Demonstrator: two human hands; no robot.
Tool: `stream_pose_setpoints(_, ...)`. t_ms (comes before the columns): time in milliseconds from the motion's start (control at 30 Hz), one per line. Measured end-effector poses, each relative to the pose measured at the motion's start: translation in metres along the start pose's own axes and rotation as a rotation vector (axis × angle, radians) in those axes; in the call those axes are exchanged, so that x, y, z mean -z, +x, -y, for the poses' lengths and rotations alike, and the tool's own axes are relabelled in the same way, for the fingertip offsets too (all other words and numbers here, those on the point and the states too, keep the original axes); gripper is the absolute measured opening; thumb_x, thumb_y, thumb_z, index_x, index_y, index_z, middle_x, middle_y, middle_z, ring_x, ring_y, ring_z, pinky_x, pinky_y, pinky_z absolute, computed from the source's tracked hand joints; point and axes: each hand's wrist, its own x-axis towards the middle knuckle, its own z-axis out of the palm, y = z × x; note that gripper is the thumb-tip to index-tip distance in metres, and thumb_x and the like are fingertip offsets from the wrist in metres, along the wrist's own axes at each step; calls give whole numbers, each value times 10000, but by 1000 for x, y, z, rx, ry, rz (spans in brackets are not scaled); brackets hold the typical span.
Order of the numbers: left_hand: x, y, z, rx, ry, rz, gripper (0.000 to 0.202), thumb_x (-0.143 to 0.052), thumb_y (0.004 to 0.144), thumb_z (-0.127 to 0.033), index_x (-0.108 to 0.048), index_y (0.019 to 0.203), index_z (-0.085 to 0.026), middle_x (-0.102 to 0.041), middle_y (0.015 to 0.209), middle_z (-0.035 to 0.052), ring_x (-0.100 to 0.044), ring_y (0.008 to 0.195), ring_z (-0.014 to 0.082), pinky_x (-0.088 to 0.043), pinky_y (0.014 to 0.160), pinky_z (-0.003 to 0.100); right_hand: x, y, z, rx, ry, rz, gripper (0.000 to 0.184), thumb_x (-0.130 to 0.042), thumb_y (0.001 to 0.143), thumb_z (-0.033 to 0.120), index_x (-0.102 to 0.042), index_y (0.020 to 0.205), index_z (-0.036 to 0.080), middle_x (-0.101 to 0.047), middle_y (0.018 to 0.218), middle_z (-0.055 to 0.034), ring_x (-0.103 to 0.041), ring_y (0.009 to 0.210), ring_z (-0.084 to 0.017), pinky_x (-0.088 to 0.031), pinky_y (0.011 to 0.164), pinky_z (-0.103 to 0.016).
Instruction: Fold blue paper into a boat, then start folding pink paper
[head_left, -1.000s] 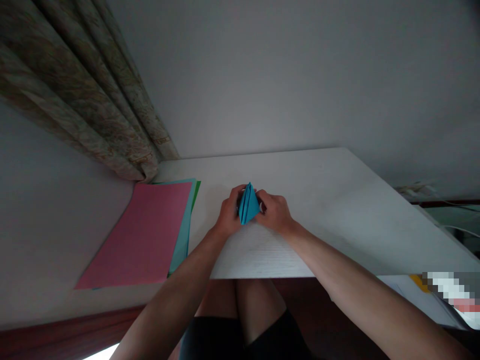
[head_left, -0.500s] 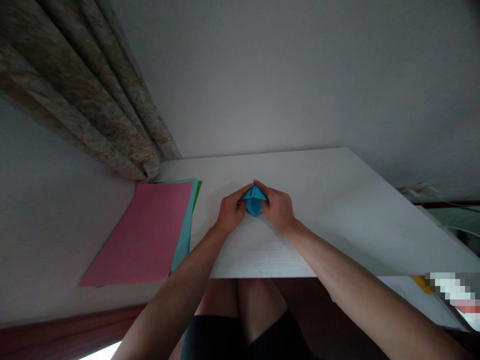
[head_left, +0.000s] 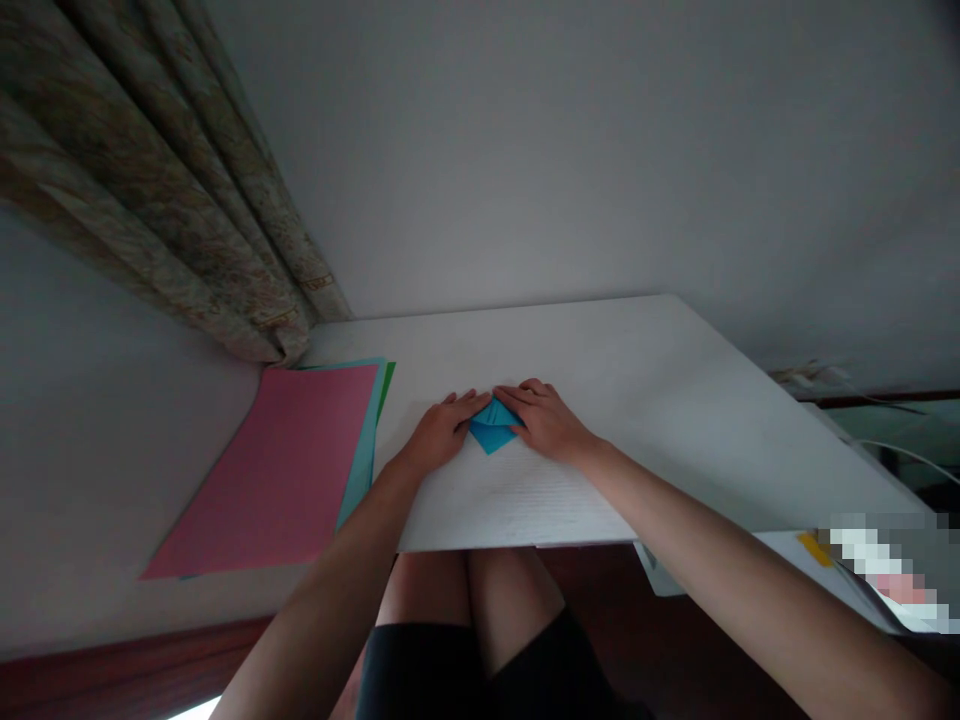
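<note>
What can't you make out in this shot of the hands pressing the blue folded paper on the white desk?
Head view:
- Blue folded paper: its far edge and sides lie under the fingers of the left hand and right hand, so its full shape is hidden.
- Sheets under the pink paper: only teal and green edges show.
- Lower right corner: pixelated, unreadable.
- Desk: right end cut off by clutter.

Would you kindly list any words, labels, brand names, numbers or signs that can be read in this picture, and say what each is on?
There are none that can be read.
Folded blue paper under the left hand and right hand: plain, no print.
Pink sheet and white table: no print visible.
Papers at the lower right: partly pixelated, anything on them is too blurred to read.
</note>
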Motion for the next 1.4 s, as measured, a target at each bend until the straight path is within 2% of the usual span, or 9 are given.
stream_pose_setpoints(233, 1, -13, 1, -3, 41, 45, 572, -445, 878, -36, -580, 1353, -324, -558, 1428, 9, -434, 1400, 205, -282, 1197, 541, 8, -35, -2, 190, 31, 61, 741, -430, 956, 628, -310, 1552, 203, -415, 1556, -119, -337, 1420, -320, -281, 1134, -518)
stream_pose_setpoints(467, -7, -8, 8, 208, 217, -273, 388, -722, 830, -215, -697, 1216, -195, -569, 1414, 145, -359, 1438, 358, -330, 1150, 589, 14, -50, 11, 269, 60, 157, 544, -323, 1043, 448, -279, 1556, 271, -219, 1640, -35, -159, 1514, -286, -230, 1175, -554)
stream_pose_setpoints(700, -2, -4, 5, 230, 251, -247, 396, -729, 839, -310, -702, 1216, -195, -557, 1429, 156, -351, 1438, 384, -326, 1143, 582, 12, -49, 26, 289, 106, 172, 580, -358, 1037, 338, -166, 1578, 258, -171, 1647, -37, -124, 1523, -248, -201, 1194, -557)
stream_pose_setpoints(800, -1, -1, 2, 270, 207, -253, 460, -799, 769, -355, -715, 1194, -200, -541, 1447, 153, -325, 1446, 408, -282, 1162, 594, 12, -47, 35, 306, 128, 212, 579, -387, 1025, 330, -212, 1570, 246, -191, 1641, -36, -120, 1523, -248, -180, 1202, -562)
stream_pose_setpoints(967, 9, 2, 7, 303, -43, -369, 257, -678, 819, -152, -759, 1058, -202, -691, 1264, 91, -544, 1311, 289, -387, 1143, 494, 13, -46, 37, 281, 145, 254, 552, -383, 1025, 344, -275, 1556, 238, -243, 1627, -34, -145, 1518, -253, -145, 1212, -558)
stream_pose_setpoints(1133, 17, -12, -4, 366, -143, -566, 305, -505, 865, -90, -752, 1024, -169, -773, 1045, 58, -726, 992, 205, -565, 960, 396, 10, -44, 35, 287, 151, 249, 550, -379, 1024, 373, -289, 1553, 252, -268, 1621, -29, -143, 1519, -257, -132, 1214, -558)
stream_pose_setpoints(1233, 2, -38, -30, 145, -22, -484, 323, -459, 924, -143, -728, 1098, -187, -743, 1159, 58, -687, 1117, 195, -538, 1019, 377, 9, -44, 36, 274, 154, 223, 565, -395, 1016, 373, -289, 1555, 241, -276, 1619, -45, -150, 1517, -260, -142, 1213, -563)
stream_pose_setpoints(1300, -14, -58, -50, -9, 112, -315, 374, -425, 960, -166, -649, 1258, -167, -654, 1324, 93, -591, 1268, 206, -490, 1084, 395, 7, -44, 36, 269, 173, 192, 572, -426, 1001, 365, -313, 1547, 236, -320, 1601, -61, -179, 1512, -258, -159, 1211, -566)
stream_pose_setpoints(1400, -30, -78, -67, -31, 323, -119, 466, -427, 967, -181, -491, 1424, -112, -457, 1506, 157, -397, 1428, 260, -368, 1167, 515, 0, -43, 30, 222, 250, 92, 517, -415, 992, 306, -408, 1504, 232, -453, 1530, -72, -322, 1465, -231, -250, 1200, -529)
